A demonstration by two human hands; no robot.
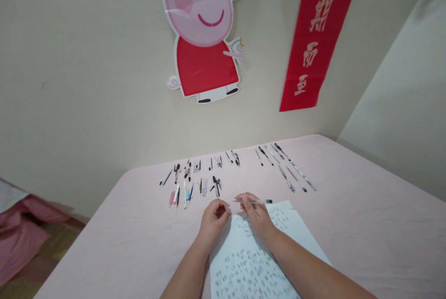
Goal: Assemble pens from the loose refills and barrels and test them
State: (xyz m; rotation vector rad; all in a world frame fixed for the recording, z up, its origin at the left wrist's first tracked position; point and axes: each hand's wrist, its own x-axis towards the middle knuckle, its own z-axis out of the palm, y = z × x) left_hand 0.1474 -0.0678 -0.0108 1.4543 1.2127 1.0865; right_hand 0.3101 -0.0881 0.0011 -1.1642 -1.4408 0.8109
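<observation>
My left hand (213,219) and my right hand (255,214) meet over the top edge of a white sheet of paper (258,262) covered in handwriting. Both are curled in a pinch. My right hand grips a clear pen (256,201) that lies level, its dark tip pointing right. My left hand pinches something small at the pen's left end; I cannot make it out. Just beyond my hands lie several pen parts (195,182) in rows on the pink table (365,224).
A second group of whole pens (285,166) lies fanned out at the back right of the table. The table stands against a cream wall with a cartoon pig cutout (205,34) and a red banner (318,34). Pink fabric (24,234) lies on the floor at left.
</observation>
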